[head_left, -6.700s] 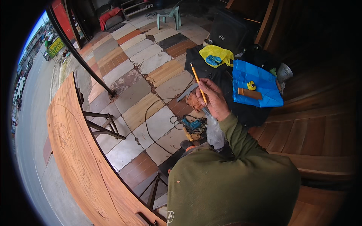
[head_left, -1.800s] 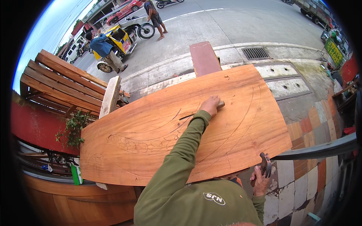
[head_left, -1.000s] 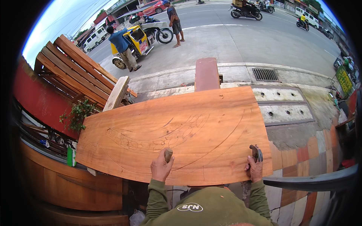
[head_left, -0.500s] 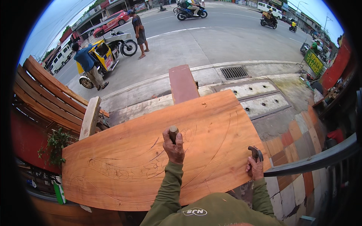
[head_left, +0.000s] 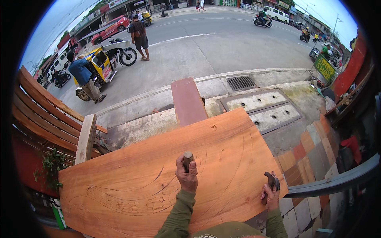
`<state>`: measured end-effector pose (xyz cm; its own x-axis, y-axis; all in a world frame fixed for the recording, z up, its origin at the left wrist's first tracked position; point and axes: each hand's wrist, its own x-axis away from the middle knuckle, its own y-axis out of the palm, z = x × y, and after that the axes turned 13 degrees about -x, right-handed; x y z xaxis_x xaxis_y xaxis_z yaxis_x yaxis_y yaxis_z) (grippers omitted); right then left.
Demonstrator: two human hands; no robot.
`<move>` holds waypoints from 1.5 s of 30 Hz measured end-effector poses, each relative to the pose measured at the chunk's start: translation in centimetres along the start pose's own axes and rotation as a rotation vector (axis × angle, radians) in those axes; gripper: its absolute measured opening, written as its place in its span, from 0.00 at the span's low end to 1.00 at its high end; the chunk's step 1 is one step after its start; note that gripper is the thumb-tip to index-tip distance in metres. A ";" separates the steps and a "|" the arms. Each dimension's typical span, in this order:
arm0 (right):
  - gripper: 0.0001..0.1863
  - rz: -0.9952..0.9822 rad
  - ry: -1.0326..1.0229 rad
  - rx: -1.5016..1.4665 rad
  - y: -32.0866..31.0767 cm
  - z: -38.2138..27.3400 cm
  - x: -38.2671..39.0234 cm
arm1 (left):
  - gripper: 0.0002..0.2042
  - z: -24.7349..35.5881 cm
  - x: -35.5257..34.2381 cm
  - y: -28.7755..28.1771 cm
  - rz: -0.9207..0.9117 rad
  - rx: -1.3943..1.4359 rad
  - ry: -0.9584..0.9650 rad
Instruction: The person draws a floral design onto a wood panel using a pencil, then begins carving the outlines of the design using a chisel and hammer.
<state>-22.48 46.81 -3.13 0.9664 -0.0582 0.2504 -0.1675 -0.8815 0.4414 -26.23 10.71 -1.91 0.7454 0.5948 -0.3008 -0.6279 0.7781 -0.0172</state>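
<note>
My left hand (head_left: pixel 186 178) grips an upright wooden tool handle (head_left: pixel 188 156) over the middle-right of a broad orange-brown wooden board (head_left: pixel 139 158); the tool's lower end is hidden. Pencilled curves and leafy scrollwork cover the board's surface. My right hand (head_left: pixel 271 198) is closed round a hammer (head_left: pixel 272 179) at the board's right edge, its metal head upward.
A maroon plank (head_left: pixel 186 99) extends beyond the board. Slatted timber (head_left: pixel 43 115) and a plant (head_left: pixel 51 168) are at left; a metal rail (head_left: pixel 333 181) runs right. Two people (head_left: pixel 85 75) (head_left: pixel 139 37) stand by a yellow motor tricycle (head_left: pixel 104 67) near a road with passing motorbikes.
The view has swung from the tiled floor to board and street. My right hand, earlier holding a pencil, now holds a hammer. My left hand drew back, then rose slightly with the upright handle.
</note>
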 end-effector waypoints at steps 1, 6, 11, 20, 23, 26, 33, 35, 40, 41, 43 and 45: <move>0.38 -0.004 -0.005 -0.005 0.4 -0.1 0.0 | 0.18 0.3 -0.4 0.0 -0.041 0.020 -0.068; 0.38 -0.032 0.045 -0.028 2.7 -0.1 -1.2 | 0.17 0.5 -3.2 1.4 -0.094 0.127 -0.150; 0.32 -0.050 0.099 0.046 4.6 -0.1 -3.2 | 0.16 -0.1 -7.6 3.1 -0.030 0.218 -0.161; 0.13 -0.021 0.150 0.149 4.1 1.9 -5.9 | 0.22 -2.6 -15.8 5.7 -0.071 0.272 -0.135; 0.16 -0.038 0.153 0.173 4.9 1.9 -5.6 | 0.23 -4.5 -17.1 5.2 -0.098 0.279 -0.080; 0.24 -0.029 0.129 0.132 5.6 1.6 -5.2 | 0.22 -5.2 -17.6 6.4 -0.135 0.326 -0.077; 0.35 -0.073 0.184 0.150 3.4 2.3 -5.6 | 0.21 -5.6 -18.0 10.7 -0.202 0.334 -0.200; 0.35 -0.067 0.158 0.143 3.4 2.1 -5.5 | 0.19 -5.8 -17.9 11.8 -0.220 0.329 -0.204; 0.34 -0.041 0.170 0.131 2.9 2.5 -5.5 | 0.18 -6.3 -18.1 12.2 -0.238 0.268 -0.217; 0.34 -0.035 0.182 0.139 2.4 2.7 -5.5 | 0.18 -6.3 -18.1 12.3 -0.246 0.277 -0.217; 0.34 -0.042 0.202 0.148 1.5 2.9 -5.7 | 0.18 -6.0 -18.2 12.5 -0.240 0.280 -0.211; 0.35 -0.051 0.221 0.158 1.5 2.9 -5.7 | 0.17 -6.0 -18.1 12.6 -0.233 0.284 -0.204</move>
<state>-27.65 44.44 -6.42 0.9038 0.0765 0.4210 -0.0704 -0.9439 0.3226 -49.00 8.48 -2.41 0.9072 0.4019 -0.1241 -0.3719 0.9043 0.2097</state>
